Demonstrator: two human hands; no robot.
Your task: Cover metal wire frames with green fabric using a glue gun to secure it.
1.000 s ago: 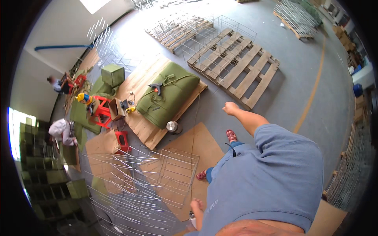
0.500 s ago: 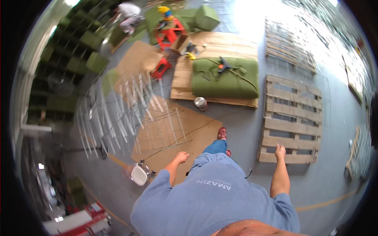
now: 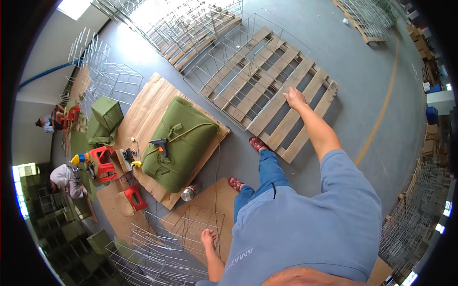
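Observation:
My right hand (image 3: 295, 98) is stretched forward above a wooden pallet (image 3: 290, 119), its fingers curled in with nothing seen in them. A wire frame (image 3: 232, 113) stands on the far left part of that pallet. Low on the left, my left hand (image 3: 208, 238) is loosely closed, also with no object in it. It appears above a wire grid (image 3: 202, 220) lying on brown cardboard (image 3: 220, 196). A green covered bundle (image 3: 183, 155) sits to the left of my legs, with a black glue gun (image 3: 161, 146) on top.
Red stools (image 3: 136, 198) and a steel flask (image 3: 189, 193) stand around the bundle's cardboard. Two people (image 3: 67, 181), (image 3: 47, 125) crouch at the far left. Stacked wire frames (image 3: 191, 28) fill another pallet at the back. More wire frames (image 3: 152, 252) lie at the lower left.
My view has swung to the right, so the pallet now lies ahead of me. My right arm reaches farther forward over it. My feet have stepped, and both hands stay curled.

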